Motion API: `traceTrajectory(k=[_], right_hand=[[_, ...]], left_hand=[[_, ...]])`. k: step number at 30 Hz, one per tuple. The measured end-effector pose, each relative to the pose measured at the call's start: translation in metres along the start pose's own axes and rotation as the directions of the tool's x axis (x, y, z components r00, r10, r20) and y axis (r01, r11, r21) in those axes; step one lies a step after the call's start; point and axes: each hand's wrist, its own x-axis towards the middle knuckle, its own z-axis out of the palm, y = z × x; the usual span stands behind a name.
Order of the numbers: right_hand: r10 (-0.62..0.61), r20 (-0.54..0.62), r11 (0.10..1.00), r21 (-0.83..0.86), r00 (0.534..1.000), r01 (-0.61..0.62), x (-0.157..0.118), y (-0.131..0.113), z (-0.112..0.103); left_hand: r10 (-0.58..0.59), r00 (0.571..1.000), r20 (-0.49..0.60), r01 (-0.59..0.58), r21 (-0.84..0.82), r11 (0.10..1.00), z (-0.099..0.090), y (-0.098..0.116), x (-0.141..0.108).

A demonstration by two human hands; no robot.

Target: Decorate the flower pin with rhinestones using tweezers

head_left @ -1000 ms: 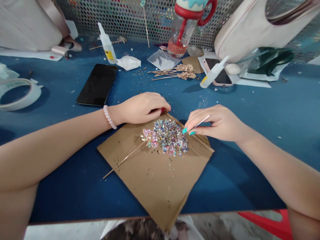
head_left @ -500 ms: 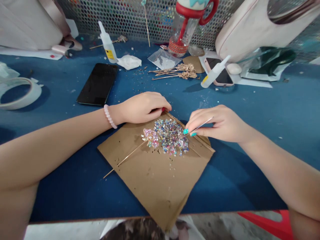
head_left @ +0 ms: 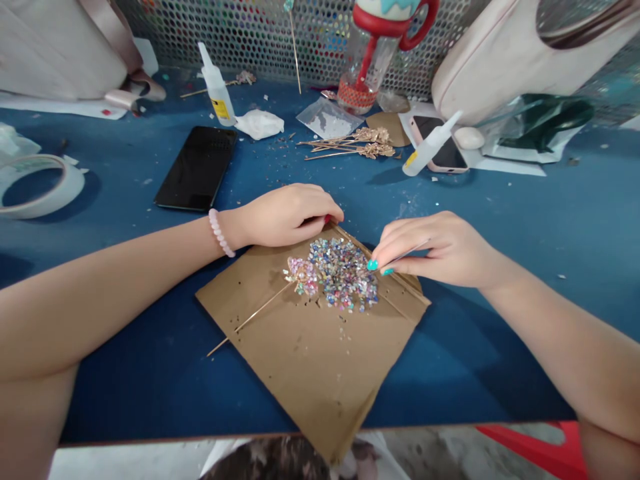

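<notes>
My left hand (head_left: 295, 215), with a pink bead bracelet at the wrist, has its fingers curled at the far corner of a brown cardboard sheet (head_left: 310, 360). A pile of small, shiny multicoloured rhinestones (head_left: 345, 273) lies on the cardboard. Left of the pile, touching it, rests a gold hairpin (head_left: 255, 312) whose flower-like head is covered with pink and pale stones. Its stem sticks out past the cardboard's left edge. My right hand (head_left: 425, 250) pinches a thin stick-like tool (head_left: 415, 248) at the right side of the pile; its tip is hidden by the fingers.
Behind the hands are a black phone (head_left: 197, 168), glue bottles (head_left: 217, 87) (head_left: 433, 143), several gold hairpins (head_left: 367, 143) and a clear bag (head_left: 327, 119). A tape roll (head_left: 47, 193) lies left. A red-handled cup (head_left: 360, 67) stands by the perforated metal screen (head_left: 240, 40).
My right hand has shifted very slightly, and the thin tool tilts a little differently. My left hand, the hairpin and the cardboard look the same.
</notes>
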Motion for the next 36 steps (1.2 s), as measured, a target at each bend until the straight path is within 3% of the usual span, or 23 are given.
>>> traceTrajectory(k=[36], right_hand=[[0.023, 0.019, 0.998, 0.061, 1.000, -0.025, -0.0033, 0.0006, -0.0004]], left_hand=[[-0.003, 1.000, 0.008, 0.003, -0.004, 1.000, 0.0002, -0.0005, 0.0004]])
